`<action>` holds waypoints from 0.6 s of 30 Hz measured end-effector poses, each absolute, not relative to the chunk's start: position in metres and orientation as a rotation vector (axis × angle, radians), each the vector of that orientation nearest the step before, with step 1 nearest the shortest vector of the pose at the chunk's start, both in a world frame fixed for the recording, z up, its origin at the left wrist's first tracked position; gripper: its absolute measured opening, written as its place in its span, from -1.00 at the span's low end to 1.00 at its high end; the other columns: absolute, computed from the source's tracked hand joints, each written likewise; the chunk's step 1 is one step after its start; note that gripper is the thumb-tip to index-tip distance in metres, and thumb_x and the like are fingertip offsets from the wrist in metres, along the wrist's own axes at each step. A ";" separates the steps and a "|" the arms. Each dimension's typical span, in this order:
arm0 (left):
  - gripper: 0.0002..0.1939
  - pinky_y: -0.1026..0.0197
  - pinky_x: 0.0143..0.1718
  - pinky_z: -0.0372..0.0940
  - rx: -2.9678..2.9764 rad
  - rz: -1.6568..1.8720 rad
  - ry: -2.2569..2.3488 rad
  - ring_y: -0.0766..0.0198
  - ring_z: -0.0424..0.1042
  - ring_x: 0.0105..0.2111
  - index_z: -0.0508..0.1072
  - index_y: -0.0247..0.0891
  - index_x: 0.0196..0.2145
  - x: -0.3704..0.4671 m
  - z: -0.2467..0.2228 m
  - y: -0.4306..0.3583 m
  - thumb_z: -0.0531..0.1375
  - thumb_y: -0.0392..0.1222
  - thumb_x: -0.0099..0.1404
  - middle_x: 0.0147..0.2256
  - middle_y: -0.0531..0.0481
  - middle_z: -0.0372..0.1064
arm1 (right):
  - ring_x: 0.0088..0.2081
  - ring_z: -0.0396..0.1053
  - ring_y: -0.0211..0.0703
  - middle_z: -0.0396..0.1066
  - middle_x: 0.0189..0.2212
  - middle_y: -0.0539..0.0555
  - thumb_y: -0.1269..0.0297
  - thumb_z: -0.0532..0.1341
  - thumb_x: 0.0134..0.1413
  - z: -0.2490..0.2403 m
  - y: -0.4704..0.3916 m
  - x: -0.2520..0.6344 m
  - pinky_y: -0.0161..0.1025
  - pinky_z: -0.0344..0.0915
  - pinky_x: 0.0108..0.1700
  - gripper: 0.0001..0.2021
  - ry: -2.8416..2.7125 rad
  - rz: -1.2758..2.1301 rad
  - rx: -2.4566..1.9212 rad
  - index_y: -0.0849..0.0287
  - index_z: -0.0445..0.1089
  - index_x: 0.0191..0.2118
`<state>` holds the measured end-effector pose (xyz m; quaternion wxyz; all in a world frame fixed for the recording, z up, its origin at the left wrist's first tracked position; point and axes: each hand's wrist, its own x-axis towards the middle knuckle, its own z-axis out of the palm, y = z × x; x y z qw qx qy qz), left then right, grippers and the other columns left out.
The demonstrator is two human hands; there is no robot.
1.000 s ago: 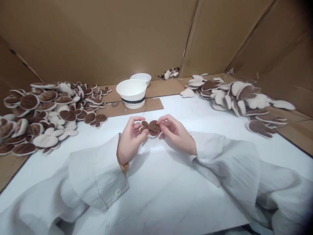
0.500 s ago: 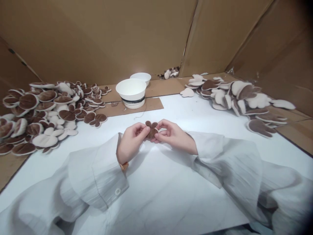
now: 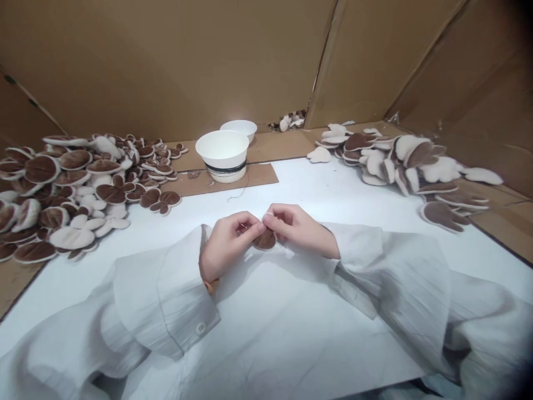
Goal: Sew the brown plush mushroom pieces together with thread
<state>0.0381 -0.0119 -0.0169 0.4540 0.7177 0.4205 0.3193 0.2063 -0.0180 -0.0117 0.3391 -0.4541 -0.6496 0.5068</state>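
Left hand (image 3: 231, 244) and right hand (image 3: 302, 230) pinch a brown plush piece (image 3: 265, 240) between them. White bowl (image 3: 225, 153) stands beyond, between left pile (image 3: 77, 160) and right pile (image 3: 377, 162).

Brown cardboard stands on three sides: back wall (image 3: 166, 61), left wall (image 3: 20, 119), right wall (image 3: 474, 116). A slanting seam (image 3: 321, 61) divides the back wall right of centre. Table (image 3: 353, 200) white — faint grey veining toward the near edge. Flat cardboard strip (image 3: 287, 143) along its rear. Light soft, whitish — table brighter than the walls.
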 end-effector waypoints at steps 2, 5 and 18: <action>-0.75 0.29 -0.37 0.19 1.788 0.803 1.035 0.32 0.30 -0.46 0.39 -0.29 -0.47 0.038 -0.018 -0.012 0.09 -0.06 0.21 -0.50 0.03 0.37 | -0.57 0.10 -0.38 0.10 -0.63 -0.10 0.07 0.09 0.06 -0.014 -0.017 0.207 -0.38 0.06 -0.53 -0.68 -1.676 1.318 -1.141 0.21 0.18 -0.53; -0.75 0.25 -0.31 0.21 1.739 0.849 1.031 0.27 0.34 -0.40 0.37 -0.28 -0.44 0.038 -0.019 -0.014 0.08 -0.05 0.23 -0.47 0.00 0.39 | -0.57 0.08 -0.39 0.10 -0.62 -0.11 0.07 0.10 0.06 -0.017 -0.018 0.207 -0.38 0.07 -0.54 -0.69 -1.585 1.311 -1.090 0.21 0.16 -0.52; -0.77 0.30 -0.36 0.16 1.729 1.059 1.057 0.33 0.27 -0.45 0.31 -0.25 -0.47 0.039 -0.018 -0.017 0.04 -0.08 0.25 -0.51 0.07 0.27 | -0.60 0.07 -0.39 0.15 -0.65 -0.08 0.14 0.11 0.06 -0.009 -0.029 0.203 -0.37 0.04 -0.56 -0.70 -1.533 1.232 -1.093 0.21 0.18 -0.57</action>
